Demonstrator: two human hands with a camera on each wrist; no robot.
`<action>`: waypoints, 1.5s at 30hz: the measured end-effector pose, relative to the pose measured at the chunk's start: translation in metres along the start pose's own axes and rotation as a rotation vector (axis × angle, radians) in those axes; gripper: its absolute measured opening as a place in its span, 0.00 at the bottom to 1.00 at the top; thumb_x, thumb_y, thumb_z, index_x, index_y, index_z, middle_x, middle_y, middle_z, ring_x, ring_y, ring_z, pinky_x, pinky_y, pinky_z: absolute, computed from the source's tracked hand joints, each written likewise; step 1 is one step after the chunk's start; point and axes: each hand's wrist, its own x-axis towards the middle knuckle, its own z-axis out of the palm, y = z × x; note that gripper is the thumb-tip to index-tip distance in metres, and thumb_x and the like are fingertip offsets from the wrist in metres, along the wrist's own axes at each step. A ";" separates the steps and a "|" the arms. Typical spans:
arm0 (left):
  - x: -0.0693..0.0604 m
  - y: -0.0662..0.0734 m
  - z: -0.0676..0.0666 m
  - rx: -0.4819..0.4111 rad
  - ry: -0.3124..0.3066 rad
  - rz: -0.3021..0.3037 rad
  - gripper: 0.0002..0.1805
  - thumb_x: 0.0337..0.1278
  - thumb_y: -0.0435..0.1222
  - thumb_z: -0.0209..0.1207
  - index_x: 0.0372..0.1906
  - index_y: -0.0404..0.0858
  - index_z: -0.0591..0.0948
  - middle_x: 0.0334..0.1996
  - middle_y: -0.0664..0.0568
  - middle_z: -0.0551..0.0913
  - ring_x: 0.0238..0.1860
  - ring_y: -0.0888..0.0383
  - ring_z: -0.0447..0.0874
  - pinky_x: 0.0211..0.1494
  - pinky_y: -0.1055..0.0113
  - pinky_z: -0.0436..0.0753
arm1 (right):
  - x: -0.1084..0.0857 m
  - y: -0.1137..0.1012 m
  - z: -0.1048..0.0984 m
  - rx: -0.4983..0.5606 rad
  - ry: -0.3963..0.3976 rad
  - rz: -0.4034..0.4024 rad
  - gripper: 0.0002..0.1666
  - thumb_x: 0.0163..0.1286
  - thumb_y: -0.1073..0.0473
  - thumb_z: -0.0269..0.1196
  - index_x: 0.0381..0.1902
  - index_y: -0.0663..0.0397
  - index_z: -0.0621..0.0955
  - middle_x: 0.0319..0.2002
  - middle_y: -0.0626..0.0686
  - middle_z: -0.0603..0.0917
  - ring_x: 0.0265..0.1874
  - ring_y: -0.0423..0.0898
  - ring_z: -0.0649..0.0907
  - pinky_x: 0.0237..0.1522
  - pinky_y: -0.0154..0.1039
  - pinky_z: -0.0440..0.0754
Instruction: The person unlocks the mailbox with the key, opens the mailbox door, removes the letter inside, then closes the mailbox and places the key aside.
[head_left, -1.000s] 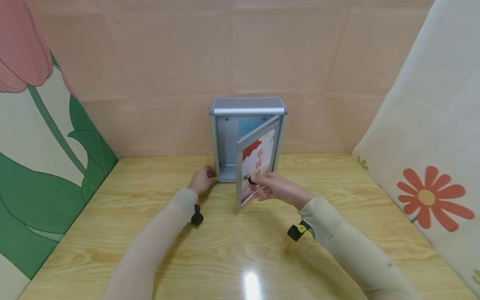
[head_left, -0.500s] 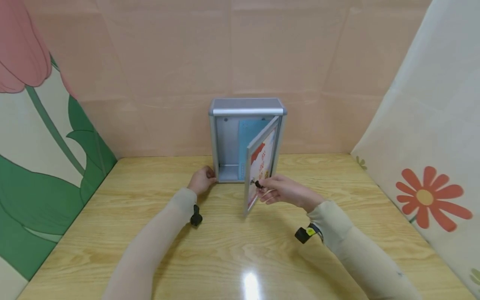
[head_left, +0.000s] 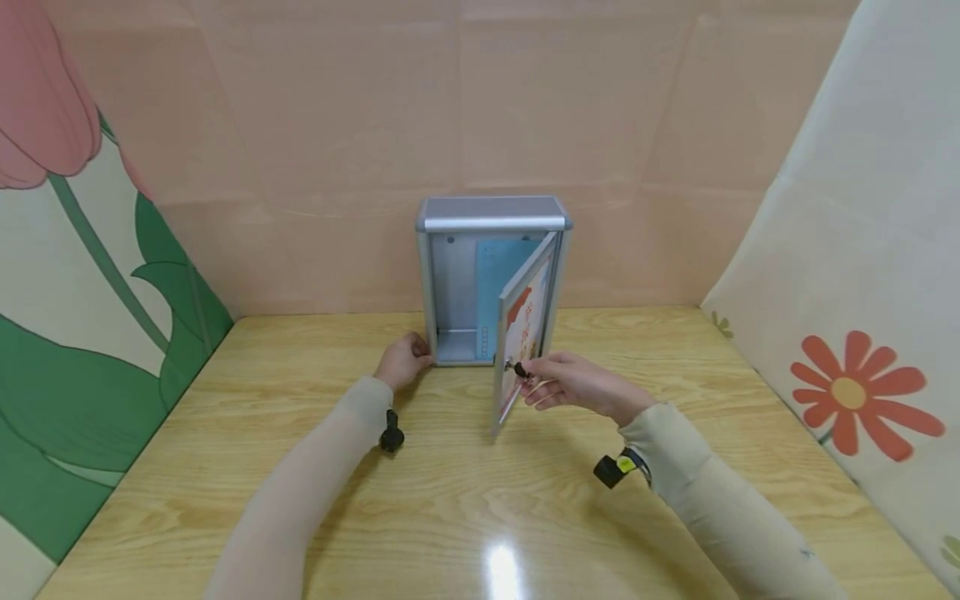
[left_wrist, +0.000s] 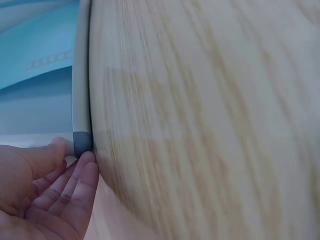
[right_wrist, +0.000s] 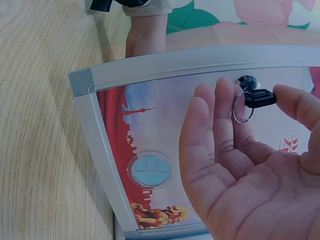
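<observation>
Door: here it stands, wide ajar, silver-framed, red-and-white print with red characters!
Right hand: thumb and fingertips pinch the key, other fingers loosely bent.
Key: black-headed, in the door's lock, metal ring on it.
Left hand: there, gripping the box's lower corner, thumb against fingers.
Box: silver-grey, upright on the worktop.
Paper: light blue, upright inside, right of centre.

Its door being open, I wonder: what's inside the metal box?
A light blue paper stands upright inside the metal box. In the head view, the open door covers its lower right part; anything behind the paper is hidden.
</observation>
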 end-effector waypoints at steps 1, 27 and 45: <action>0.001 0.000 0.000 -0.006 -0.003 0.002 0.10 0.61 0.34 0.62 0.43 0.33 0.77 0.40 0.42 0.82 0.44 0.48 0.80 0.49 0.57 0.79 | 0.000 0.000 0.000 -0.002 0.000 0.000 0.28 0.77 0.52 0.50 0.55 0.78 0.71 0.37 0.51 0.84 0.35 0.41 0.85 0.42 0.36 0.84; 0.005 0.108 -0.018 0.114 -0.186 0.145 0.30 0.71 0.43 0.51 0.69 0.30 0.62 0.64 0.37 0.71 0.64 0.44 0.71 0.66 0.51 0.72 | -0.004 0.002 -0.001 0.021 -0.020 0.001 0.26 0.77 0.51 0.51 0.52 0.74 0.74 0.35 0.51 0.85 0.33 0.41 0.85 0.41 0.36 0.84; 0.040 0.099 0.032 -0.340 0.185 0.039 0.20 0.71 0.36 0.48 0.64 0.37 0.72 0.57 0.43 0.78 0.56 0.49 0.77 0.59 0.55 0.76 | -0.010 -0.001 0.000 0.015 -0.010 0.000 0.28 0.77 0.53 0.49 0.54 0.79 0.72 0.36 0.50 0.85 0.34 0.41 0.85 0.41 0.36 0.84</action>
